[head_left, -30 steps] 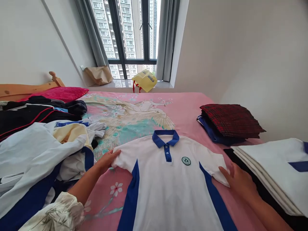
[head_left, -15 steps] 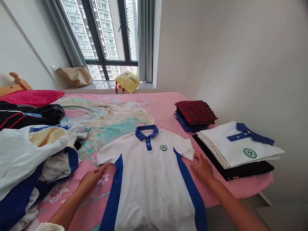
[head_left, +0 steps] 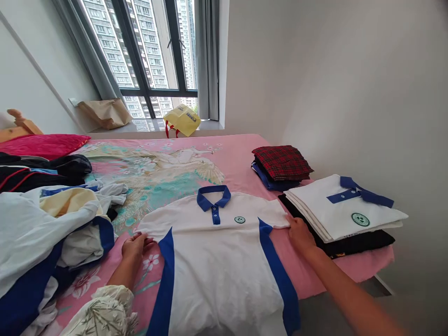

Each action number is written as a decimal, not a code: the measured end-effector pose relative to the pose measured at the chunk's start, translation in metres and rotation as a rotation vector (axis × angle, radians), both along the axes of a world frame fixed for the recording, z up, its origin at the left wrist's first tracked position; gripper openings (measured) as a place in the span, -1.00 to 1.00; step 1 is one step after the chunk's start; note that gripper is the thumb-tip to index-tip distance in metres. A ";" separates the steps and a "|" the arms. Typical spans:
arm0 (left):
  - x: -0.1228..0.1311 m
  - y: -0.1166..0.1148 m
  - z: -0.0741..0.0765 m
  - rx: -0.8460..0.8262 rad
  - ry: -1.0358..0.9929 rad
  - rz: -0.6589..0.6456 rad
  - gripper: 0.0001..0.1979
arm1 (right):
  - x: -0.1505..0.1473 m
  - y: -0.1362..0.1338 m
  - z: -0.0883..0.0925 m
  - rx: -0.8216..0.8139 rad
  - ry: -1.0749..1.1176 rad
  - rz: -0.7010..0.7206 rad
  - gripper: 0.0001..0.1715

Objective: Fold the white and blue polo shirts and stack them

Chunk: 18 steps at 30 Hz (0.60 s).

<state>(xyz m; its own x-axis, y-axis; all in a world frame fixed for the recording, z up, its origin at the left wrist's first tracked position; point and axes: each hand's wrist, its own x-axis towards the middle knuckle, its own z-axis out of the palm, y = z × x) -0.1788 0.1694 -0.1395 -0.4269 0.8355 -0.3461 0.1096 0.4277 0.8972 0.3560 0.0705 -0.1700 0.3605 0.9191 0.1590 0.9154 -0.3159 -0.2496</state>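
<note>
A white polo shirt (head_left: pixel 217 261) with blue collar and blue side panels lies face up on the pink bedspread (head_left: pixel 238 158). My left hand (head_left: pixel 135 245) pinches the end of its left sleeve, fingers closed on the cloth. At the other side, my right hand (head_left: pixel 300 232) grips the end of the right sleeve. Both sleeves are stretched outward.
A folded stack of white polos over black clothes (head_left: pixel 345 212) sits at the bed's right edge, with a folded red plaid and blue pile (head_left: pixel 282 164) behind it. A heap of unfolded clothes (head_left: pixel 49 219) covers the left. A yellow bag (head_left: pixel 182 119) and a brown paper bag (head_left: pixel 100 113) stand on the windowsill.
Both hands went from resting by the sleeves to gripping the sleeve ends and pulling them outward. The view swung right, showing the folded stack fully.
</note>
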 end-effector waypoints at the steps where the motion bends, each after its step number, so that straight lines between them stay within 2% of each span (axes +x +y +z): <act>1: -0.001 -0.006 0.000 0.000 -0.026 -0.019 -0.79 | -0.005 -0.005 -0.003 0.068 0.013 -0.015 -0.56; 4: 0.004 -0.033 0.000 -0.045 -0.098 -0.105 -0.65 | -0.028 -0.023 -0.009 0.163 0.146 -0.002 -0.70; 8: 0.013 -0.096 -0.009 -0.166 -0.059 -0.206 -0.53 | -0.063 -0.064 -0.011 -0.051 0.333 0.084 -0.50; 11: 0.010 -0.153 -0.021 -0.116 0.086 -0.335 -0.54 | -0.079 -0.107 -0.019 -0.105 0.462 0.037 -0.46; 13: 0.006 -0.192 -0.030 -0.047 0.099 -0.371 -0.54 | -0.084 -0.141 -0.033 -0.091 0.568 -0.023 -0.45; 16: 0.005 -0.246 -0.048 0.043 0.069 -0.300 -0.49 | -0.090 -0.191 -0.062 -0.135 0.828 -0.095 -0.44; 18: 0.010 -0.277 -0.061 0.102 0.124 -0.276 -0.44 | -0.096 -0.217 -0.082 -0.148 0.945 -0.138 -0.41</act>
<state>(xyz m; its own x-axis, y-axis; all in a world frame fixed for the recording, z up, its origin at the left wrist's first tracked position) -0.1692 -0.1079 -0.2003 -0.2128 0.9533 -0.2142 0.3207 0.2752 0.9063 0.2599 -0.1468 -0.2518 0.3864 0.8466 -0.3659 0.3094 -0.4927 -0.8133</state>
